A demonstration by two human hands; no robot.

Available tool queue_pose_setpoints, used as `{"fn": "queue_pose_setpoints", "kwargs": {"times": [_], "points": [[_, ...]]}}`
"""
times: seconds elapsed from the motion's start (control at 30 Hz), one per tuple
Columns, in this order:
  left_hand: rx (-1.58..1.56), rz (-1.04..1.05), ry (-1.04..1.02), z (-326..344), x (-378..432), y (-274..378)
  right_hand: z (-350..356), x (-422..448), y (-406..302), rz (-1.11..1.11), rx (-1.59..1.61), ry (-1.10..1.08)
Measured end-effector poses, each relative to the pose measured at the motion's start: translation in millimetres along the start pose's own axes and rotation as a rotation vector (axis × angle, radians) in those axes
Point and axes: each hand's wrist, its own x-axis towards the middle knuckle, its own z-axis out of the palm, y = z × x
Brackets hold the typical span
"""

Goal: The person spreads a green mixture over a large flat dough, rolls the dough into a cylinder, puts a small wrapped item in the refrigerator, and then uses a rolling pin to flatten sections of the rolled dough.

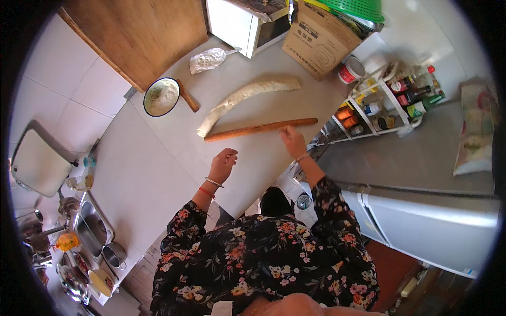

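Observation:
A long rolled strip of pale dough [249, 93] lies in a curve across the grey countertop [158, 166]. Nearer to me rests a wooden rolling pin [261, 128], one end close to the dough's left tip. My left hand [223, 164] hovers below the pin, fingers loosely curled and holding nothing. Beside the pin's right half, my right hand [292, 142] has bent fingers that overlap its near edge in view. Whether they touch it I cannot tell, and the fingertips are blurred.
Further back are an enamel bowl [161, 97] of flour, a short wooden piece [188, 96] and a clear scoop [209, 59] of flour. A cardboard box [320, 39] stands behind. To the right is a white rack [375, 106] of bottles; a sink [93, 227] is at left.

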Motion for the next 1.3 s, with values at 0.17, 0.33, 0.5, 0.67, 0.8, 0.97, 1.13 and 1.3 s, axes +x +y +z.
{"fn": "queue_pose_setpoints", "kwargs": {"times": [0.17,0.33,0.5,0.67,0.8,0.97,1.13,1.3], "points": [[0.115,0.01,0.047,19,41,7,5,133,16,-0.246,-0.471,-0.078],[0.369,0.169,0.285,50,108,29,18,218,48,-0.419,-0.743,-0.118],[0.679,0.325,0.369,91,187,61,21,257,61,-0.452,-0.779,-0.348],[1.001,0.401,0.347,125,269,45,13,261,49,-0.634,-0.643,-0.379],[1.034,0.295,0.122,135,312,47,-6,260,60,-0.555,-0.637,-0.493],[1.047,0.119,-0.165,124,330,52,-1,241,69,-0.715,-0.508,-0.082],[0.89,-0.048,-0.44,115,348,71,18,243,78,-0.618,-0.464,-0.083],[1.059,0.152,-0.311,124,339,63,19,253,83,-0.617,-0.416,-0.107]]}}
